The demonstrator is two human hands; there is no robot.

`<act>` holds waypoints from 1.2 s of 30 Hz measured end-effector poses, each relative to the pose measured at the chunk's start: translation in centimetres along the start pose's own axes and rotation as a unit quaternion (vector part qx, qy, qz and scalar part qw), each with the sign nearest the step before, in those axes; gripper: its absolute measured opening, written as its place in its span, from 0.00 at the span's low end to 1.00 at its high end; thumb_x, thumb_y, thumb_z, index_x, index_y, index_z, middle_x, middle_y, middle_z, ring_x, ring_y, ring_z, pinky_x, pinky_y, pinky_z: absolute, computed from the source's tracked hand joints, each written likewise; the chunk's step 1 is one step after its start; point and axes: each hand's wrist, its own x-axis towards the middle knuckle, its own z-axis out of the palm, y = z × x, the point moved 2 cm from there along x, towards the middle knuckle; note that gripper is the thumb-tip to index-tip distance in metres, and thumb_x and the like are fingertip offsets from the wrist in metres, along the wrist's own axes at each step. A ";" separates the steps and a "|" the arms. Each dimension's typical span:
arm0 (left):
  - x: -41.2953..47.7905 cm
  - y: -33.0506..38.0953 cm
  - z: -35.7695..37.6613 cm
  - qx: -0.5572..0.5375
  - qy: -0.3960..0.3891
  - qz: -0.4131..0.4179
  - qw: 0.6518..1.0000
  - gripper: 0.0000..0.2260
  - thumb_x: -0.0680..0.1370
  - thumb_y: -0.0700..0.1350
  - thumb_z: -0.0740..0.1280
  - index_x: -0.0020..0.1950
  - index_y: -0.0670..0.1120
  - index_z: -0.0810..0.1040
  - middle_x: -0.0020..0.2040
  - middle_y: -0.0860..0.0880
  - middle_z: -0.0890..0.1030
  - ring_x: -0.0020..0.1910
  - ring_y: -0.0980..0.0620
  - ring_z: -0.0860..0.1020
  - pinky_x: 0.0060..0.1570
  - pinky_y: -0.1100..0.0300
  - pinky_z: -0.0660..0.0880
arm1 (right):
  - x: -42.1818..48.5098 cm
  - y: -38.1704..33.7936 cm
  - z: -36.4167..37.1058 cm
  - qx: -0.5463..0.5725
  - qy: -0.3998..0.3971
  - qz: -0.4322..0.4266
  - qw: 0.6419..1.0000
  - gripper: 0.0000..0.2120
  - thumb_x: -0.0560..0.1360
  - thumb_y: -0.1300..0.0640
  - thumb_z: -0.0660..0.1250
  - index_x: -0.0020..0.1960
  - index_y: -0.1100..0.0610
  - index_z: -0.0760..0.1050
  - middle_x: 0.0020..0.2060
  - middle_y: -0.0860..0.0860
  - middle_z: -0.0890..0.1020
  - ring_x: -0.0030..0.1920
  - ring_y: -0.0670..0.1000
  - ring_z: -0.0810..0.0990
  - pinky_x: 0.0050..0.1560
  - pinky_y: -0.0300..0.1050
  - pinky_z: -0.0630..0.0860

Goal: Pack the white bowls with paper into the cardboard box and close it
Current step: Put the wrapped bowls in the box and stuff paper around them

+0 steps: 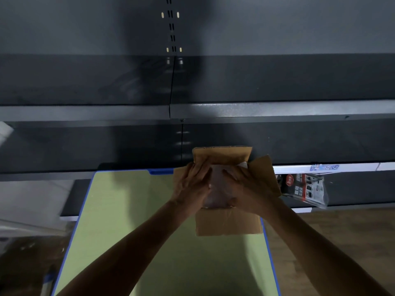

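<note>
Green tabletop (117, 199), blue-edged, runs from camera up to dark metal shelving (85, 135). Cardboard box (228, 223) sits at tabletop's far right corner, flaps open: far one up, right one splayed out, near one folded down outward. Paper-wrapped bundle (218, 189) fills the box opening; what the paper covers is hidden. Left hand (192, 184) and right hand (250, 189) both lie flat on the bundle, fingers straight, pressing, gripping nothing. Bagged product (303, 189) hangs on shelving just right of box, below price strip (324, 167).
</note>
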 end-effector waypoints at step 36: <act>0.9 -2.6 -2.0 -0.074 -0.225 0.092 0.967 0.40 0.71 0.68 0.66 0.78 0.53 0.58 0.78 0.56 0.55 0.76 0.50 0.55 0.74 0.50 0.54 | -1.9 2.1 -1.6 -0.107 0.011 0.020 0.994 0.28 0.60 0.48 0.78 0.59 0.53 0.79 0.53 0.48 0.83 0.52 0.52 0.82 0.52 0.46 0.77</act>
